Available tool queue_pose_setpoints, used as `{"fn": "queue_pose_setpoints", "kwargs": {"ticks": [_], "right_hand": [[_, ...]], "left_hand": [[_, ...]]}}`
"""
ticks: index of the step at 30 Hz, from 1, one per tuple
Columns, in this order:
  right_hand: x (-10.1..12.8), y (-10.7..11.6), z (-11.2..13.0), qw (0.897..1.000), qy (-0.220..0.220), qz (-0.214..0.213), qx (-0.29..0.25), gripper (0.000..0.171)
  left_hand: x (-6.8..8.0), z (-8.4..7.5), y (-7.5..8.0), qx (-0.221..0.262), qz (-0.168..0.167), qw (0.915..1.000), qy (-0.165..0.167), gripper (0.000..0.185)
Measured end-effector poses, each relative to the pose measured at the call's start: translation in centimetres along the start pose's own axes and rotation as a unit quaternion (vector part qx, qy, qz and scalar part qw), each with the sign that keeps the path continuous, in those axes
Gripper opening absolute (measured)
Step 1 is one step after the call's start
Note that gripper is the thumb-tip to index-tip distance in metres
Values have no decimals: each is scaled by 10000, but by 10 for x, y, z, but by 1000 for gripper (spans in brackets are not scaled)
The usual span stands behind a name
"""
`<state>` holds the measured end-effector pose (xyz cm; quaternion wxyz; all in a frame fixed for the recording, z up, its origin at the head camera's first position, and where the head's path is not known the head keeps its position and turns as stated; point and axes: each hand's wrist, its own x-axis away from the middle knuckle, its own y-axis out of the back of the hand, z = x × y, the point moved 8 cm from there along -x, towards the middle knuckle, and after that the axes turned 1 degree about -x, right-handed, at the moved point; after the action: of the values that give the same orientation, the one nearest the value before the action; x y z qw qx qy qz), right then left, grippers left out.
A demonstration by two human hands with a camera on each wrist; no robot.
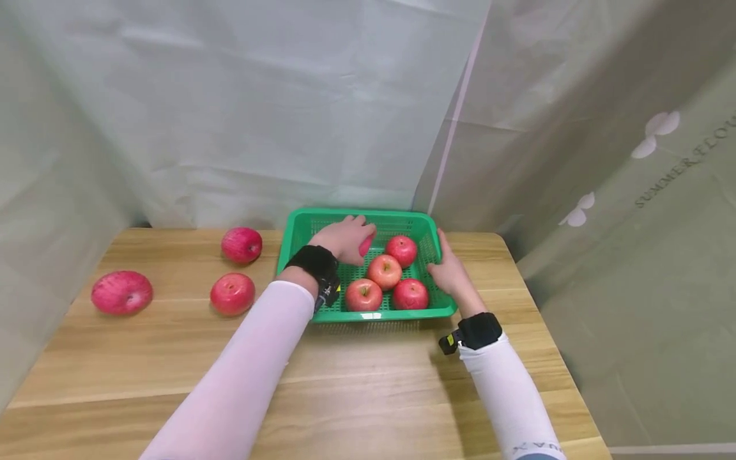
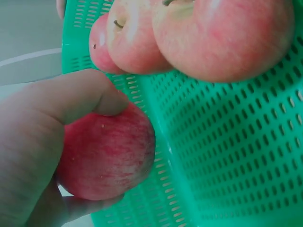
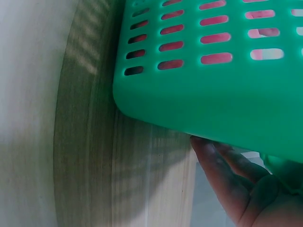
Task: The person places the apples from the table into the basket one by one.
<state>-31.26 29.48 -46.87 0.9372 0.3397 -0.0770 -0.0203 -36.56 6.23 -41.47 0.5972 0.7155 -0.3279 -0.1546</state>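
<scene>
The only legible writing is on the grey curtain (image 1: 632, 191) at the right, where pale letters read "SUMMER FLO…" beside white flower shapes; the rest of the word runs out of the head view. Faint letters also show on the right sleeve cuff (image 1: 537, 447) at the bottom edge, too small to read.

The left hand (image 1: 345, 237) reaches into the far left corner of the green perforated plastic basket (image 1: 299, 233) and curls its fingers and thumb around a red apple (image 1: 365, 246), of which the head view shows only a sliver. The left wrist view shows that held apple in full, its streaked red skin gripped between thumb and fingers against the basket's mesh floor, with other apples close beside it.

The right hand (image 1: 448, 271) lies against the basket's right wall, fingers fairly straight along the rim. The right wrist view shows fingers beside the basket's corner and red fruit glimpsed through the slots.

Four more apples (image 1: 384, 271) sit clustered inside the basket. Three loose apples (image 1: 232, 294) lie well apart on the wooden table (image 1: 374, 383) to the left.
</scene>
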Motion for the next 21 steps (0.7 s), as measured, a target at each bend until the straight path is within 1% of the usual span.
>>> {"fn": "queue_pose_setpoints", "kwargs": {"ticks": [4,6,13,16,17,21], "right_hand": [[1,-2,0,10000,-24,36,-79,92],[1,-3,0,10000,-13,23,-89,91],[4,-2,-1,10000,-27,0,-53,92],[5,-1,-1,10000,-29,0,-72,92],[6,0,-1,10000,-33,-2,-72,92],[7,1,-1,9999,-41,-14,-104,92]], "left_hand": [[-4,0,-9,104,38,9999,18,57],[-6,1,-13,173,46,9998,47,60],[-9,-3,-20,292,42,9996,-21,61],[-10,-4,-20,365,6,9993,-14,60],[-20,4,-28,435,-89,9990,-88,60],[-22,4,-31,480,-178,9987,-11,63]]}}
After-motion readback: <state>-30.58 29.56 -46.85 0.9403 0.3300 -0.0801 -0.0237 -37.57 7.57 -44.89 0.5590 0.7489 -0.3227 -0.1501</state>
